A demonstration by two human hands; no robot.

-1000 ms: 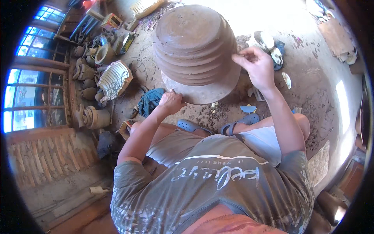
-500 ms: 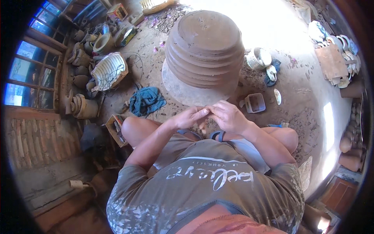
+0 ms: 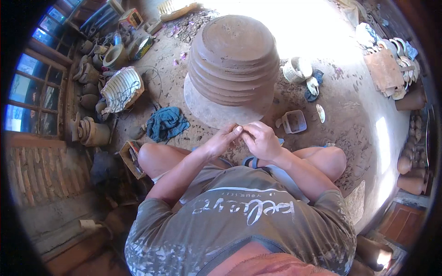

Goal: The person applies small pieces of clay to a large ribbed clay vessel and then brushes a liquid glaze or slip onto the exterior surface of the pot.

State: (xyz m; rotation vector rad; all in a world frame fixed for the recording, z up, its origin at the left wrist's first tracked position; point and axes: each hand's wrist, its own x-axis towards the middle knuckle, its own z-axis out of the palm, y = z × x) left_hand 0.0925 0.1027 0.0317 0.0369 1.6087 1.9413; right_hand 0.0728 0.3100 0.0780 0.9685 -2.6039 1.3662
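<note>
In front of my body my left hand (image 3: 223, 141) and my right hand (image 3: 262, 140) meet at the fingertips. Both are closed in a pinch, and whatever lies between the fingers is too small or hidden to name. Just beyond them stands a large ridged brown clay form (image 3: 233, 62) with a flat round top. It rests on a pale round base (image 3: 202, 108). Neither hand touches the clay.
Left of the base lies a crumpled teal cloth (image 3: 167, 123). A small clear plastic tub (image 3: 294, 122) and a whitish bucket (image 3: 293, 71) sit to the right. A white ribbed basket (image 3: 121, 89) and several pots line the left wall. A box (image 3: 130, 161) stands by my left knee.
My fingertips remain together, with the right fingers curled a little more. The whole view has shifted slightly, so the surroundings appear further left. The clay form looks unchanged.
</note>
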